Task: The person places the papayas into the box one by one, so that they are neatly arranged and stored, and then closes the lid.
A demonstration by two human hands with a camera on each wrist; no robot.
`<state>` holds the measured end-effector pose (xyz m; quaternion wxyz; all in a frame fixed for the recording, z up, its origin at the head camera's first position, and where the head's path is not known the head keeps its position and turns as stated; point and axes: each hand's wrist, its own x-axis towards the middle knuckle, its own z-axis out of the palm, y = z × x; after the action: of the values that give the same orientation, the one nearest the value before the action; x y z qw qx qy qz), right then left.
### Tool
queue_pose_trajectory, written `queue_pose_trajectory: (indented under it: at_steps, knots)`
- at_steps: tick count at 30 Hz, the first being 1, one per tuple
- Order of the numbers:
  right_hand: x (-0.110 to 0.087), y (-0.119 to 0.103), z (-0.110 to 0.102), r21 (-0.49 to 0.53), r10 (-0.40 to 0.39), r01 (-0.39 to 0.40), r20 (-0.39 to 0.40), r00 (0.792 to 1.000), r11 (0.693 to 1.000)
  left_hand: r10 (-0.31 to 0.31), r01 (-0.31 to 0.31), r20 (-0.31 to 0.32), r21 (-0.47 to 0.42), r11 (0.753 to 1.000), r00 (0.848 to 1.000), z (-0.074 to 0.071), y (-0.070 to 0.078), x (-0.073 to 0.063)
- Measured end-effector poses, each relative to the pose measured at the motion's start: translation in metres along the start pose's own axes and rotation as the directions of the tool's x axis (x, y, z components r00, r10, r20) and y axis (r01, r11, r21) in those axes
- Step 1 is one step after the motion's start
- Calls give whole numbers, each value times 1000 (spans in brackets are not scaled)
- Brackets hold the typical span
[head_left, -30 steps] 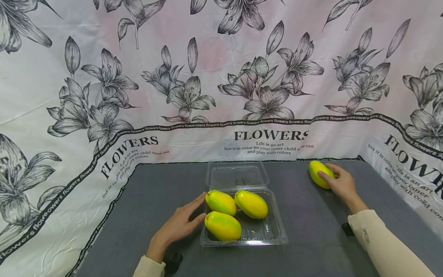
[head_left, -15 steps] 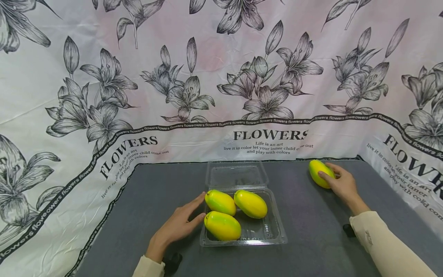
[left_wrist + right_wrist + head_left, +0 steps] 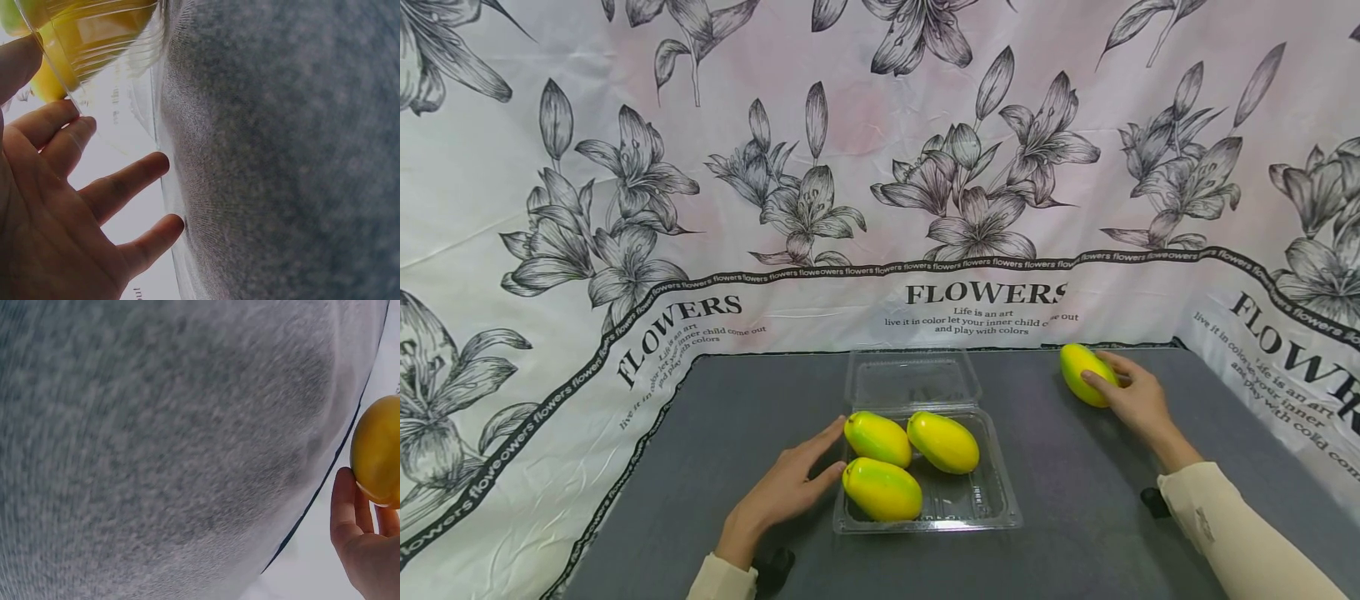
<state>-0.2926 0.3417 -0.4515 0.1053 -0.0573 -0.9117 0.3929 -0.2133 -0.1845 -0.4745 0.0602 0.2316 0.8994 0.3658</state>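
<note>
Right hand (image 3: 1138,408): fingers curved round the held mango (image 3: 1084,375), thumb across its near side, forefinger toward its upper right; the gap between them is only as wide as the fruit. The right wrist view shows one fingertip against the mango's lower side, the other fingers partly behind or below it; part of the fruit is cut off by the picture edge. Contact between this fruit and the grey table (image 3: 737,392) cannot be told. Left hand (image 3: 782,483): fingers extended and holding nothing, thumb set well apart from forefinger. Left wrist view: forefinger and middle finger near each other, ring and little fingers spread wider; thumb and forefinger tips lie at the edge of the clear box (image 3: 966,508). Just right of these tips, inside the box, are the far mango (image 3: 877,439) by the forefinger and the near mango (image 3: 882,490) by the thumb; whether skin meets fruit is unclear. The third mango (image 3: 943,442) lies farther right of them, also inside. The lid (image 3: 913,381) is folded back, beyond the left fingertips and well left of the right fingers.
</note>
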Motion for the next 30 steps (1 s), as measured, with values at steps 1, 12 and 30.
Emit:
queue_pose_trajectory:
  at_steps: [1,12,30]
  knots:
    - [-1,-1,0,4,-5,5,-2,1000,1000,0,0,0,0,1000,1000,0,0,0]
    - [-7,-16,5,75,-47,47,-3,999,996,-1,1,-8,8,1000,1000,1,0,0]
    - [-37,-52,8,141,-143,136,34,989,981,-8,8,-5,10,1000,1000,1,2,0]
